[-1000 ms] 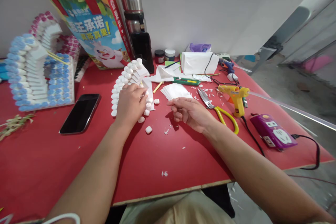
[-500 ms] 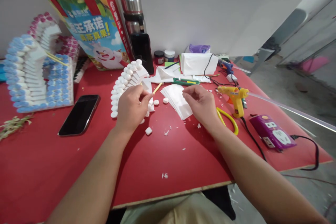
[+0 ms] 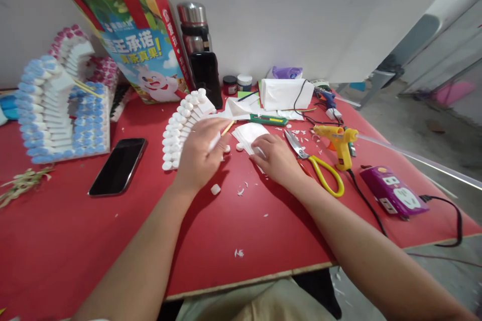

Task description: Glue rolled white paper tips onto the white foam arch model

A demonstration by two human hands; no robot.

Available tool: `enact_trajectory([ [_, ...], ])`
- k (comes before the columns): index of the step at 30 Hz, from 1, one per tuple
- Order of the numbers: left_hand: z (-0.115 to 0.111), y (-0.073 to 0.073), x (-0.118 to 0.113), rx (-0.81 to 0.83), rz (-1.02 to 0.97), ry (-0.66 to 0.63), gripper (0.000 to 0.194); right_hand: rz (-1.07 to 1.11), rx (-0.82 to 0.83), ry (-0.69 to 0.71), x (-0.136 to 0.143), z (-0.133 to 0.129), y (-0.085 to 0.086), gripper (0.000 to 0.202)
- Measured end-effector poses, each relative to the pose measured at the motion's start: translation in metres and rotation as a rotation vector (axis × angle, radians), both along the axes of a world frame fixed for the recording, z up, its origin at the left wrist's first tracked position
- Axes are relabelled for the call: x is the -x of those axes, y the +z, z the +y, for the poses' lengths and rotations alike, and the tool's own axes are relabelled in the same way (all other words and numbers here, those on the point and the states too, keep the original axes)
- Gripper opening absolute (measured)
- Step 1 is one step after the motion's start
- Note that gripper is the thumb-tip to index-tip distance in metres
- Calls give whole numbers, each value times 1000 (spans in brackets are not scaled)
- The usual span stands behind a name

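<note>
My left hand (image 3: 201,153) is curled beside the white curved piece with rounded knobs (image 3: 173,133), its fingers around part of something white near a yellow stick (image 3: 227,128). The right hand (image 3: 276,158) rests with bent, slightly spread fingers on a fanned stack of white paper pieces (image 3: 246,133); whether it pinches a sheet is hidden. Between the hands lies a small white puff (image 3: 239,147), and another white puff (image 3: 215,189) lies nearer the front. Yellow-handled scissors (image 3: 320,170) lie right of my right hand.
A black phone (image 3: 118,167) and a blue-and-white knobbed model (image 3: 62,115) are at left. Behind stand a colourful bag (image 3: 150,50) and a steel flask (image 3: 194,25). A green cutter (image 3: 268,120), yellow glue gun (image 3: 341,143) and purple power strip (image 3: 393,193) lie on the red table (image 3: 244,230).
My right hand has come down and left onto the paper stack, uncovering the scissors. The left hand has opened its pinch around something white. The view has shifted slightly.
</note>
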State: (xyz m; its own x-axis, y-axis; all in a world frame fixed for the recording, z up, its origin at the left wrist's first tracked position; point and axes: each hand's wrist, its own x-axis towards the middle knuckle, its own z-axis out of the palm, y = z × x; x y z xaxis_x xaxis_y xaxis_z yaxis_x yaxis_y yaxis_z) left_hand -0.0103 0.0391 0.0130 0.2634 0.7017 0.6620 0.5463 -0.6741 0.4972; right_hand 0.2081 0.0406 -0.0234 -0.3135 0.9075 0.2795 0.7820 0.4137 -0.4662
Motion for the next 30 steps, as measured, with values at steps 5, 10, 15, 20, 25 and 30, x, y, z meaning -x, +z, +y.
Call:
enact_trajectory([
  [5, 7, -21, -5, 42, 561, -152, 39, -18, -20, 10, -1, 1, -3, 18],
  [10, 14, -22, 3, 42, 565, -85, 38, -35, -28, 5, -1, 1, -4, 17],
  [15, 17, -25, 5, 86, 495, -54, 24, -46, -55, 15, -2, 2, -6, 16],
  [20, 17, -35, -4, 76, 515, -79, 34, -59, -98, 34, -3, 1, -7, 16],
  [25, 17, -34, -8, 123, 541, -50, 29, -54, -102, 44, -4, 3, -8, 18],
  [30, 16, -32, -8, 144, 505, -7, 25, -70, -92, 30, -4, 3, -8, 18],
])
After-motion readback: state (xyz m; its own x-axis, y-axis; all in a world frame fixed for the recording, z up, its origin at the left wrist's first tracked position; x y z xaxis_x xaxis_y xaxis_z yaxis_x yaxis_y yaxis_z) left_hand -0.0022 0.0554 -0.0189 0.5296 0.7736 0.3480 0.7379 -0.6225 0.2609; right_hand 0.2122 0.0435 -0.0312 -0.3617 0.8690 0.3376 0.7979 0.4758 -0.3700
